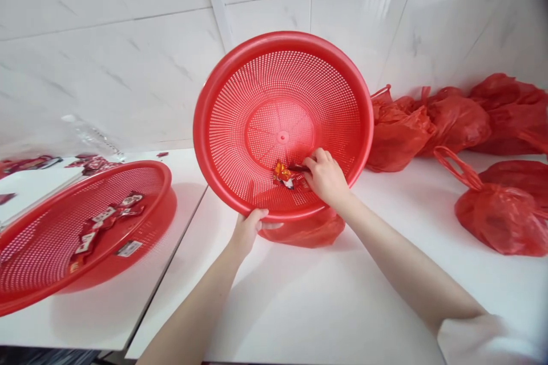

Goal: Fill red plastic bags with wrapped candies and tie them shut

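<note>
A round red perforated basket (257,85) is tipped up on its edge, its open side facing me. My left hand (247,232) grips its lower rim, fingers curled round it. Reaching inside the basket, my right hand (325,175) pinches a dark wrapped sweet near the bottom wall. A red and gold wrapped sweet (283,174) lies just left of those fingers. A red plastic bag (306,231) sits under the basket's lower edge.
A second red basket (51,274) at the left holds several red wrapped sweets (103,222). Several tied red plastic bags (496,222) lie at the right along the white tiled wall. Loose wrappers and clear plastic (89,137) lie at the far left.
</note>
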Available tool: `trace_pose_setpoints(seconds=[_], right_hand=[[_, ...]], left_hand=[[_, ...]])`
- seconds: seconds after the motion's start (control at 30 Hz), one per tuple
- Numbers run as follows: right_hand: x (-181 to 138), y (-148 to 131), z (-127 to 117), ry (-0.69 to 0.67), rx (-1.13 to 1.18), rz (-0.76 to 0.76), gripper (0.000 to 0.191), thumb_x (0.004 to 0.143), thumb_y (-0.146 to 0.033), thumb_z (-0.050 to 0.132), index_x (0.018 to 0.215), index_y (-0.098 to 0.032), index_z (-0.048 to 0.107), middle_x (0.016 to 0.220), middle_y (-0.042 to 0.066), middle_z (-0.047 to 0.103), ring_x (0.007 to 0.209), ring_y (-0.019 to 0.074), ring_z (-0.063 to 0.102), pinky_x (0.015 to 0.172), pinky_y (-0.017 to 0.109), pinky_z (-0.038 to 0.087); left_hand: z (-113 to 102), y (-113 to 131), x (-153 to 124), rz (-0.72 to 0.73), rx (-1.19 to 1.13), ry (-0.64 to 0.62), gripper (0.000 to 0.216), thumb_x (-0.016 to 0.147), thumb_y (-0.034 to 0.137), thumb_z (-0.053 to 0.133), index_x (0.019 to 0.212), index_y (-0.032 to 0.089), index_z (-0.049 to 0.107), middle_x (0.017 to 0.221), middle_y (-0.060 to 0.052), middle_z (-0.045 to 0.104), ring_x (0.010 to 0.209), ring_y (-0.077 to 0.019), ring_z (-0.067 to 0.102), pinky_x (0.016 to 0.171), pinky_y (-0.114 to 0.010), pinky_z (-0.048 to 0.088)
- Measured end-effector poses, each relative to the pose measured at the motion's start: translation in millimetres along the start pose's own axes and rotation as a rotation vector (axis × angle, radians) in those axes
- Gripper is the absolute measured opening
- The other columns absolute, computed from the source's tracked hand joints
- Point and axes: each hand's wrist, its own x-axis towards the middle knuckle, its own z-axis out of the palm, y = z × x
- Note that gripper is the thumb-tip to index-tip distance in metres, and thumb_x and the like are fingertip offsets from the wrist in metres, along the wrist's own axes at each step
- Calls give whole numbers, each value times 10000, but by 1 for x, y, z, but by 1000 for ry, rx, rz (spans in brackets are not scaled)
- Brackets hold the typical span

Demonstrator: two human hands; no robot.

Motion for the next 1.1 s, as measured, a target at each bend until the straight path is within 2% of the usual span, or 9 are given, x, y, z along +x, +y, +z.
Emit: trace_pose_setpoints(seconds=[0.13, 0.23, 0.37, 0.5, 0.7, 0.8, 0.9, 1.03, 1.1], right_hand=[[7, 13, -6, 112, 266, 46, 204, 891, -333, 545, 815, -173, 647, 973, 106, 590, 913, 236, 536, 813, 361, 436], [10, 20, -13, -39, 622, 111, 264, 886, -387, 531, 733, -181, 592, 705, 10, 574, 661, 149, 520, 661, 282, 416], [12, 21, -15, -148, 922, 110, 305, 840, -434, 580, 683, -175, 547, 611, -36, 513, 566, 106, 456, 561, 237, 369], [9, 17, -17, -176, 892, 80, 299, 809, -432, 625, 677, -174, 555, 585, -37, 529, 547, 104, 479, 543, 229, 375], [3, 11, -30, -390, 711, -82, 289, 849, -436, 579, 773, -170, 661, 701, -3, 651, 623, 126, 574, 599, 243, 425], [2, 5, -31, -291, 571, -90, 321, 919, -410, 491, 794, -174, 669, 771, 18, 681, 694, 142, 600, 677, 270, 441], [1, -1, -24, -178, 611, -83, 242, 925, -363, 510, 981, -175, 651, 990, 62, 695, 874, 168, 635, 804, 291, 465], [-3, -6, -7, -129, 563, -84, 509, 859, -432, 612, 1274, -159, 498, 1195, 129, 616, 1053, 217, 604, 894, 336, 467], [-5, -7, 0, -137, 444, -113, 577, 816, -416, 670, 1304, -176, 476, 1187, 129, 607, 1069, 240, 592, 877, 348, 470]], left_hand=[[-3, 0, 2, 14, 0, 4, 593, 641, 183, 652, 1221, 149, 535, 1118, -102, 668, 996, -321, 659, 710, -472, 625], [-5, 3, 5, 66, -7, 39, 618, 630, 174, 644, 1237, 180, 523, 1155, -86, 652, 981, -308, 663, 692, -460, 630], [-9, 9, 11, 118, -18, 94, 653, 619, 164, 644, 1255, 208, 503, 1177, -71, 642, 1005, -303, 654, 695, -437, 630], [-14, 13, 15, 135, -37, 109, 627, 635, 167, 633, 1248, 207, 510, 1147, -72, 657, 1049, -316, 638, 725, -438, 620], [-18, 16, 19, 160, -65, 132, 606, 636, 160, 622, 1231, 217, 525, 1161, -67, 658, 1053, -314, 640, 761, -444, 606], [-15, 10, 18, 164, -74, 129, 612, 638, 166, 633, 1237, 217, 518, 1143, -64, 667, 1065, -312, 633, 761, -440, 608], [-8, 1, 13, 153, -73, 117, 626, 629, 172, 656, 1239, 209, 518, 1131, -68, 674, 1038, -316, 645, 748, -447, 612], [4, -16, 1, 63, -73, 19, 607, 641, 213, 679, 1230, 186, 533, 1131, -83, 679, 999, -324, 665, 758, -476, 608], [8, -21, -4, 19, -60, -33, 593, 652, 238, 681, 1225, 175, 541, 1102, -89, 692, 993, -329, 670, 772, -493, 601]])
